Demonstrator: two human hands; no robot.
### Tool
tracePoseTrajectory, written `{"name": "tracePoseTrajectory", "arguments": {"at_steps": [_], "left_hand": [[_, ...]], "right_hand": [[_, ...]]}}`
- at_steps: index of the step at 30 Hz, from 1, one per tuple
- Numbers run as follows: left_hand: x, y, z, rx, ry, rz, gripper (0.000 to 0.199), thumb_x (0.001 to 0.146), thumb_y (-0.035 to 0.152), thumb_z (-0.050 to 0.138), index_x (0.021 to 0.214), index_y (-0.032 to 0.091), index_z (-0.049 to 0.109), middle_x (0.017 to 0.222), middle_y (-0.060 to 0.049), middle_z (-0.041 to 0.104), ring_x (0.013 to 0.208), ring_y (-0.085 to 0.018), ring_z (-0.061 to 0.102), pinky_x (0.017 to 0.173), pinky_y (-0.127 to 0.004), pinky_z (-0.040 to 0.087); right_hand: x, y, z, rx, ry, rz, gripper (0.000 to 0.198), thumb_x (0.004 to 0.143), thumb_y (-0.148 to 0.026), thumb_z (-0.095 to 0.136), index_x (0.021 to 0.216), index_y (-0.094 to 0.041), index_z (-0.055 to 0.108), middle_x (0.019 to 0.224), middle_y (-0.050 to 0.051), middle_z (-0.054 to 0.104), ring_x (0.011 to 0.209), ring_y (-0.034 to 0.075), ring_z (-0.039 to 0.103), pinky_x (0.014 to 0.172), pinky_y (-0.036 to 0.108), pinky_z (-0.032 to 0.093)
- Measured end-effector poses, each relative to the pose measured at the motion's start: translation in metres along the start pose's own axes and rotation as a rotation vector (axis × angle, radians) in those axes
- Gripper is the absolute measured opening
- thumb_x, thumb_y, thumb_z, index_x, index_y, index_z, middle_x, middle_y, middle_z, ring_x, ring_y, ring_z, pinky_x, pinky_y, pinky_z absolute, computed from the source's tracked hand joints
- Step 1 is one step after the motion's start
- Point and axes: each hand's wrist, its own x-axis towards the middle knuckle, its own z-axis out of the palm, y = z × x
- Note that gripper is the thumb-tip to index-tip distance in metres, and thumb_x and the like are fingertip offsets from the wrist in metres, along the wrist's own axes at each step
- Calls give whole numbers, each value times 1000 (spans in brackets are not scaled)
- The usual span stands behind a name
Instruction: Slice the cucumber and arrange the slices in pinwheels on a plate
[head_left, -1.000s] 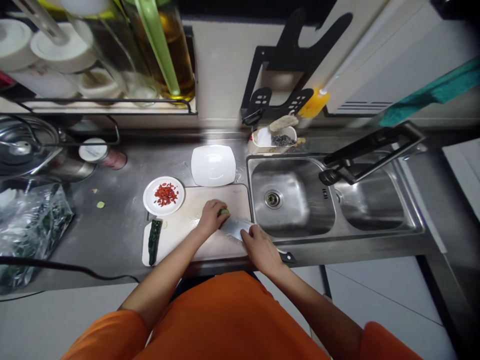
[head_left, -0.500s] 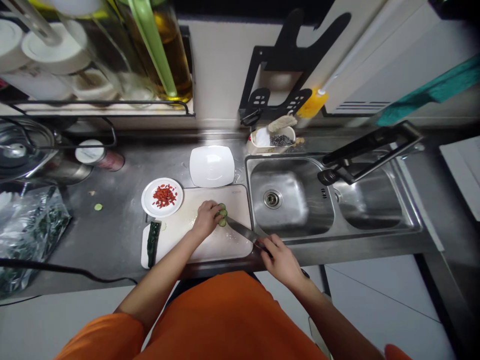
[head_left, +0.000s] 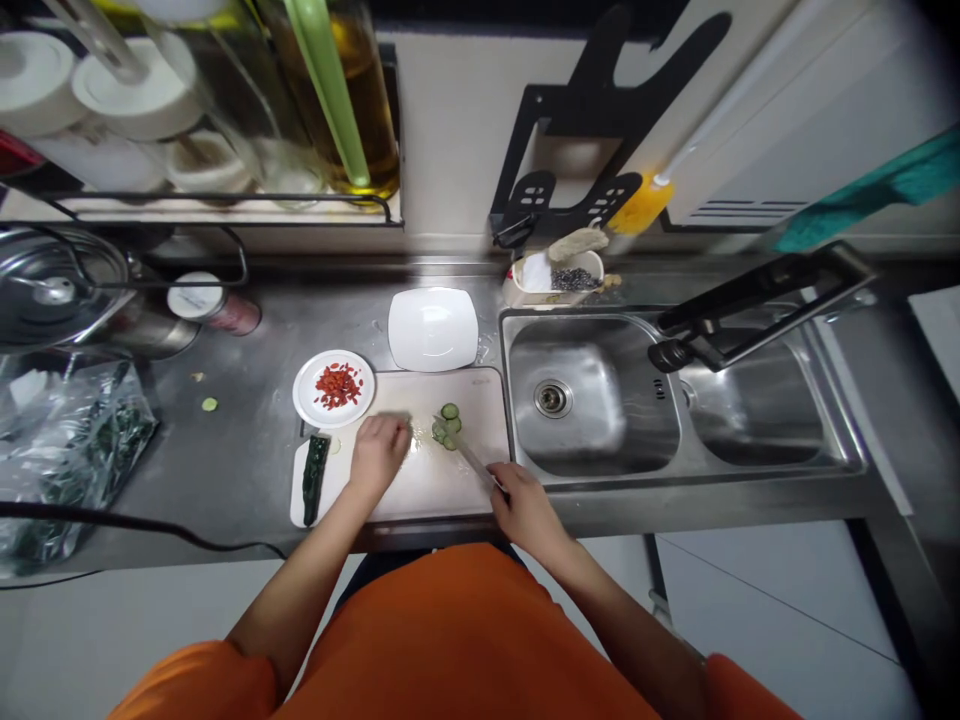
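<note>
My right hand (head_left: 525, 505) grips a kitchen knife (head_left: 472, 455) by its handle. Its blade points up and left over the white cutting board (head_left: 420, 490), its tip beside several cucumber slices (head_left: 450, 425). To the left of the slices, my left hand (head_left: 379, 450) is over the board with its fingers curled in. Those fingers are a little blurred, and I see nothing in them. A dark green cucumber piece (head_left: 315, 480) lies on the board's left end, near a thin pale slice (head_left: 335, 446).
A white plate of red berries (head_left: 300, 390) overlaps the board's upper left. Behind the board is a square white dish (head_left: 433, 330). The double sink (head_left: 592, 400) lies to the right. At left are a plastic bag of greens (head_left: 97, 440), a lidded jar (head_left: 217, 303) and a small green slice (head_left: 209, 404).
My left hand has moved off the cucumber slices, to the left. The knife has turned, with its blade tip now among the slices, and my right hand has shifted slightly left.
</note>
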Motion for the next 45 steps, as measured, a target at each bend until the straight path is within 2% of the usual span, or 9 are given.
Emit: {"name": "tracePoseTrajectory", "arguments": {"at_steps": [3,6,12,24,32,45], "left_hand": [[-14,-9,1,98,-35,31,14,86,21,49,80,18,61,79,-7,63,79,-20,55,76,-34,43],[-26,-12,7,66,-39,25,14,87,24,50,89,18,62,84,-7,63,83,-20,56,79,-34,44],[-40,-19,9,48,64,-134,30,84,33,57,110,19,61,100,-10,62,96,-24,53,87,-38,43],[-36,-29,19,-3,89,-143,24,83,34,58,101,21,68,93,-7,62,90,-22,54,83,-37,44],[-39,-29,19,-6,88,-171,29,82,36,59,106,21,66,95,-8,63,92,-23,54,83,-38,43],[-38,-27,16,-28,89,-179,24,82,33,59,102,21,67,95,-8,63,92,-22,54,83,-37,43]], "right_hand": [[10,-19,8,-44,-102,15,35,81,-8,40,112,-14,56,99,9,60,86,17,56,79,25,40],[19,-31,15,-124,-169,57,38,82,-9,39,117,-14,53,102,10,60,90,17,56,80,25,38],[30,-44,23,-254,-248,146,36,85,-11,36,117,-16,51,101,10,60,88,19,57,73,27,36],[35,-53,32,-360,-329,193,35,89,-14,34,122,-18,44,100,12,61,90,23,61,69,30,40],[28,-68,34,-477,-378,130,39,85,-3,32,120,-16,43,92,11,62,88,21,63,67,26,43],[24,-81,41,-477,-391,144,34,87,-3,30,115,-16,44,92,12,63,85,22,64,65,27,44]]}}
